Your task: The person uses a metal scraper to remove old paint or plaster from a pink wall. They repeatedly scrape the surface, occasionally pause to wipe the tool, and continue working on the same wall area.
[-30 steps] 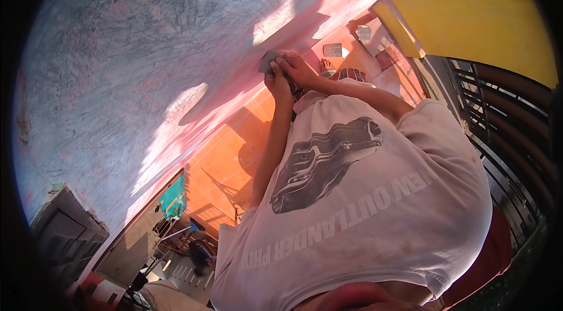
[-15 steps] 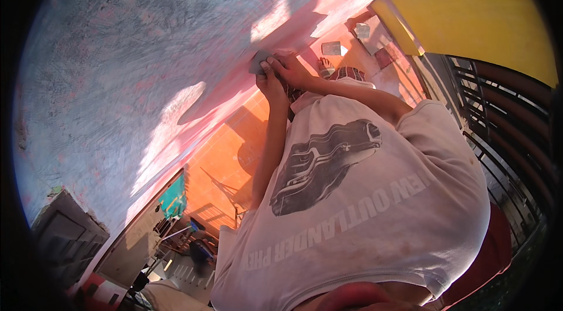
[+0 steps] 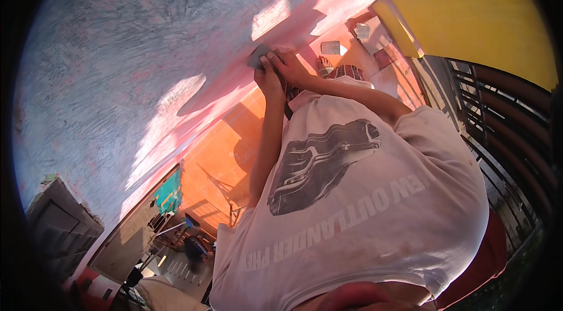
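Observation:
Both my hands hold a small grey piece of sandpaper (image 3: 258, 57) in front of the blue-grey and pink wall (image 3: 129, 47). My left hand (image 3: 268, 80) is closed on its lower edge, thumb pointing up. From the right, my right hand (image 3: 291, 68) pinches its near side with the thumb; the other fingers are partly hidden. The sheet is at or very near the wall's lower pink part; contact cannot be made out.
On the orange tiled floor (image 3: 220, 141) near my foot (image 3: 325, 64) lies a grey flat sheet (image 3: 330, 47), with a grey block (image 3: 362, 31) beyond. A yellow panel (image 3: 481, 12) and dark railing (image 3: 504, 117) stand right. A teal cloth (image 3: 169, 192) hangs lower left.
The sandpaper has tilted and shifted slightly left in my fingers, showing more of its face. Both hands keep hold of it, and the view has moved a little.

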`<state>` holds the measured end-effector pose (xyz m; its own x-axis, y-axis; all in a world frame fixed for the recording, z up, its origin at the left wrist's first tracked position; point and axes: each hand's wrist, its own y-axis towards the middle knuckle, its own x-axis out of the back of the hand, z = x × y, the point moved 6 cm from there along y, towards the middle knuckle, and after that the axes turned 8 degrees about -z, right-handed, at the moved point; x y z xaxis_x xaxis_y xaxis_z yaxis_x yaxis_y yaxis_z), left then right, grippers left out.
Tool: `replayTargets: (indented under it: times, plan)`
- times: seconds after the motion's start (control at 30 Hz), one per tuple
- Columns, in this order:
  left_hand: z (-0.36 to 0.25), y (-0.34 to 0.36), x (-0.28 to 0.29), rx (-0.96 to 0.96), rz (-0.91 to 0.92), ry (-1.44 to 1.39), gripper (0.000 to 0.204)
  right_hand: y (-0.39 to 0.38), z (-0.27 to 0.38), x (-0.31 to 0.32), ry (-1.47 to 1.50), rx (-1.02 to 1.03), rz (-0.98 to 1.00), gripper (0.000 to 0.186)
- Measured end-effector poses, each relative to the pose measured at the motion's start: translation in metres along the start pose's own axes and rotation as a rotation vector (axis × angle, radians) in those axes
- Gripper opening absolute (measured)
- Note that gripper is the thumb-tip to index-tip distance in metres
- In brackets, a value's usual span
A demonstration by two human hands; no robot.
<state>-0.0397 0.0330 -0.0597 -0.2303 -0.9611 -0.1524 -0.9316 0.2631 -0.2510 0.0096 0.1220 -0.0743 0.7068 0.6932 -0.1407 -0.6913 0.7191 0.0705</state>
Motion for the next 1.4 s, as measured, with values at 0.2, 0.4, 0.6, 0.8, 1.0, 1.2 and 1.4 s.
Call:
replayTargets:
  times: [0.2,0.4,0.6,0.8,1.0,1.2,1.4]
  plan:
    - [-0.011,-0.003,-0.003,-0.057,-0.025,0.022,0.033,-0.001,0.000,-0.004,0.081,-0.089,0.022,0.038]
    - [-0.013,-0.006,-0.005,0.077,-0.040,0.049,0.032,-0.004,-0.006,-0.007,0.102,-0.255,0.028,0.037]
    - [-0.031,-0.004,-0.010,0.046,-0.026,0.059,0.030,0.003,0.012,-0.010,0.152,-0.113,0.012,0.036]
    - [-0.050,-0.007,-0.015,-0.055,-0.008,0.111,0.031,0.001,0.025,-0.012,0.063,-0.083,-0.012,0.037]
    - [-0.038,-0.006,-0.006,0.165,-0.105,0.138,0.034,-0.004,0.007,-0.017,0.062,-0.225,0.063,0.038]
    - [-0.050,-0.009,-0.008,0.018,-0.084,0.205,0.034,-0.003,0.011,-0.015,0.010,0.020,-0.029,0.038]
    - [-0.052,-0.014,-0.013,-0.006,-0.074,0.173,0.036,-0.010,0.004,-0.018,0.237,-0.261,-0.010,0.040]
